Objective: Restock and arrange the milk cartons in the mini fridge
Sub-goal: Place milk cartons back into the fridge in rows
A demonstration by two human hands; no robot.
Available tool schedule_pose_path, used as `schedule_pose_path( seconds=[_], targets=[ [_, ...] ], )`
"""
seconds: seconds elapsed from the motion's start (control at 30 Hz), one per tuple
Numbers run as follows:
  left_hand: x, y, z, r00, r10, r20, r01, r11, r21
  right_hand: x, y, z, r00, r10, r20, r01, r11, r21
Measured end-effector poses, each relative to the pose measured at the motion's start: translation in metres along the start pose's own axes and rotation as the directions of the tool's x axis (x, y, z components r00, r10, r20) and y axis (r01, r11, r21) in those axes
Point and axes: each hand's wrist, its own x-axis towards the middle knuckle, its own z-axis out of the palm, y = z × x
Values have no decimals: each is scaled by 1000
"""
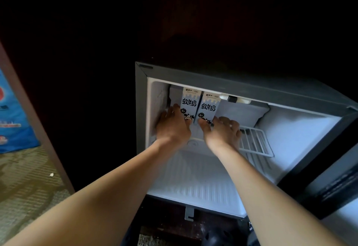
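Two white-and-blue milk cartons stand upright side by side at the back left of the mini fridge's [141, 98] upper shelf. My left hand [172, 126] wraps around the lower left side of the left carton [188, 100]. A pale side face [175, 95] shows left of it; I cannot tell whether that is another carton. My right hand [222, 131] holds the base of the right carton [208, 104], thumb across its front, fingers curled on its right side. The hands hide the cartons' bottoms.
A white wire shelf [254, 142] juts out to the right of my right hand. The fridge's ribbed white floor [193, 178] lies below. The open door [337, 179] hangs at the right. A blue printed bag [13, 110] and patterned carpet [25, 183] are on the left.
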Motion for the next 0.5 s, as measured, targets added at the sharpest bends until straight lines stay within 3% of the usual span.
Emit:
schedule_pose_path(
  seconds=[0.1,0.2,0.27,0.37,0.5],
  targets=[
    [-7,-3,5,1000,23,-10,-23,999,35,-1,-2,0,1000,-11,16,11,1000,-18],
    [-31,-7,6,994,85,-69,-74,986,150,-13,-1,1,997,-29,-67,26,999,-45],
    [-49,-12,2,990,143,14,-142,966,218,-31,5,2,992,-78,-97,73,995,-61],
    [-70,-28,-9,946,241,217,-301,901,313,-64,18,3,986,-167,-3,167,984,-61],
    [-99,-35,-45,893,322,315,-410,871,272,-99,22,-19,956,-209,206,194,977,89]
  ],
)
